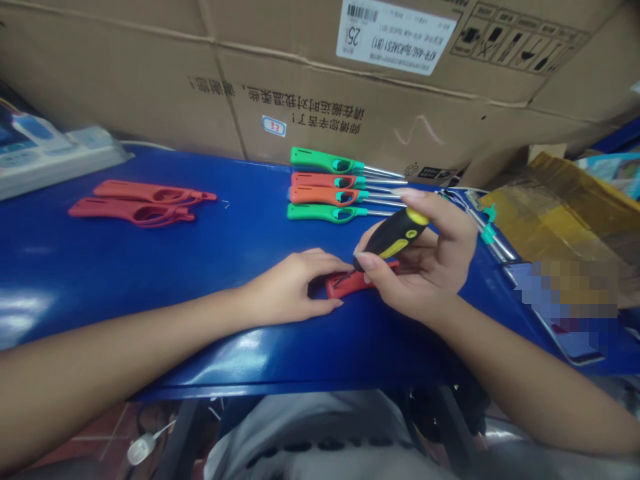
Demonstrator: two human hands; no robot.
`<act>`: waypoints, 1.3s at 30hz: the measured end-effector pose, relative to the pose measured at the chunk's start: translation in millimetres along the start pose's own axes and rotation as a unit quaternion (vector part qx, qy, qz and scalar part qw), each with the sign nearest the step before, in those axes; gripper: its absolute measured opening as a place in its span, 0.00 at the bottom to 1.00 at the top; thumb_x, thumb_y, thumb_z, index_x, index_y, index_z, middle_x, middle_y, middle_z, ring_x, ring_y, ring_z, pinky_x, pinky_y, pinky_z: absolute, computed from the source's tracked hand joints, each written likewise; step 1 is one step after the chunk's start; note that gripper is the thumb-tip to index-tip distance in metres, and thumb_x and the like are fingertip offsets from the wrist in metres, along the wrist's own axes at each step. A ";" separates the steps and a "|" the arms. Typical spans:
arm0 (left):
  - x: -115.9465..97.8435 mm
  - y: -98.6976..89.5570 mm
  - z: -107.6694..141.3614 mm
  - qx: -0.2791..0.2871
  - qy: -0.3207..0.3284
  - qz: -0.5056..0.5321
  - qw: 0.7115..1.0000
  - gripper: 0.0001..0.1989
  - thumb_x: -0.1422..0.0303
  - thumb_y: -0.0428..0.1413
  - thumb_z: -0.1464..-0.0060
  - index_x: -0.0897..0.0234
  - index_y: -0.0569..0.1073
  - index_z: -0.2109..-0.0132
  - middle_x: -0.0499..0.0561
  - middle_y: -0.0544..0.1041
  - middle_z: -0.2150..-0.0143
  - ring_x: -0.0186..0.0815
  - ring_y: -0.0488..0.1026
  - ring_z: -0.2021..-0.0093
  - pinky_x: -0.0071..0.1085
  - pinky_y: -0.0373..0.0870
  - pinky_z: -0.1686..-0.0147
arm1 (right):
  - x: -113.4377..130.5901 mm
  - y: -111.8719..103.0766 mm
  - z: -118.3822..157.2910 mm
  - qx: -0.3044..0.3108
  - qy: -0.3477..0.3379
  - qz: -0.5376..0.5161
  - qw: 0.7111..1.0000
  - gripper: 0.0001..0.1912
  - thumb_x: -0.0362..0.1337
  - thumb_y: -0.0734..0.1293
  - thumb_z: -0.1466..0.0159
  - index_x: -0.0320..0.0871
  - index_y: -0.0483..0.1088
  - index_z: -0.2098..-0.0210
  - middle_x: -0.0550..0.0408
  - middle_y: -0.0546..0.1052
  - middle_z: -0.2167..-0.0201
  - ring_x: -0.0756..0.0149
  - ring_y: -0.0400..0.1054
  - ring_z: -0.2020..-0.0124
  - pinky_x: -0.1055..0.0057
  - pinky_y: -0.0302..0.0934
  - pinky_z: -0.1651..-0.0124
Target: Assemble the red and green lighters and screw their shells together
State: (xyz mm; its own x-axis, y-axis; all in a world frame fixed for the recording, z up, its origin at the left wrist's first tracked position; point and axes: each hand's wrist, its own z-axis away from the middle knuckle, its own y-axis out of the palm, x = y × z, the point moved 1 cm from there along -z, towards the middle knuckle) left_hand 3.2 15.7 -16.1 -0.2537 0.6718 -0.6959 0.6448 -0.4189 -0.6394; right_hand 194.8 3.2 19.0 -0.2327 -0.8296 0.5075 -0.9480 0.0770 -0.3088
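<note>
Firmly pinned to the blue worktop (150, 267) beneath the left hand (293, 287), fingers together: a red lighter handle (353, 281); pinched in the right hand (420, 260), a black-and-yellow screwdriver (393, 233), tip seemingly touching.

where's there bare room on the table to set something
Bare blue tabletop lies between the red lighter shells and the left hand, in front of the row of lighters. Crowded around the right hand and the metal lighter parts.
</note>
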 end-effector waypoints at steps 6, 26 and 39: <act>-1.1 -0.4 -0.4 0.001 0.002 -0.001 1.000 0.15 0.72 0.65 0.46 0.62 0.77 0.51 0.52 0.81 0.52 0.40 0.76 0.53 0.36 0.71 0.50 | -4.4 0.2 1.4 0.008 -0.012 -0.008 1.000 0.34 0.38 0.73 0.37 0.59 0.60 0.36 0.52 0.72 0.41 0.65 0.76 0.68 0.68 0.75 0.75; 1.1 -0.2 2.1 0.018 -0.015 0.002 1.000 0.14 0.69 0.63 0.43 0.64 0.76 0.49 0.53 0.80 0.50 0.42 0.75 0.49 0.37 0.70 0.48 | 6.8 -5.2 -9.8 0.162 0.076 -0.119 0.977 0.30 0.32 0.62 0.30 0.54 0.52 0.32 0.46 0.64 0.33 0.58 0.74 0.47 0.70 0.78 0.65; -1.4 -0.4 0.0 0.005 -0.002 0.002 1.000 0.14 0.68 0.64 0.43 0.63 0.77 0.50 0.52 0.80 0.55 0.40 0.76 0.53 0.36 0.71 0.51 | -5.6 1.0 0.3 0.055 -0.057 0.027 0.996 0.39 0.31 0.74 0.39 0.52 0.57 0.32 0.49 0.75 0.44 0.67 0.76 0.68 0.73 0.70 0.79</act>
State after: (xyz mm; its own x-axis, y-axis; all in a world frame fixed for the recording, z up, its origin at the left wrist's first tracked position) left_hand 3.2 15.0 -14.9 -0.2546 0.6673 -0.6999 0.6383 -0.4278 -0.6400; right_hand 195.2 7.8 15.6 -0.2507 -0.8840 0.3945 -0.9034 0.0673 -0.4234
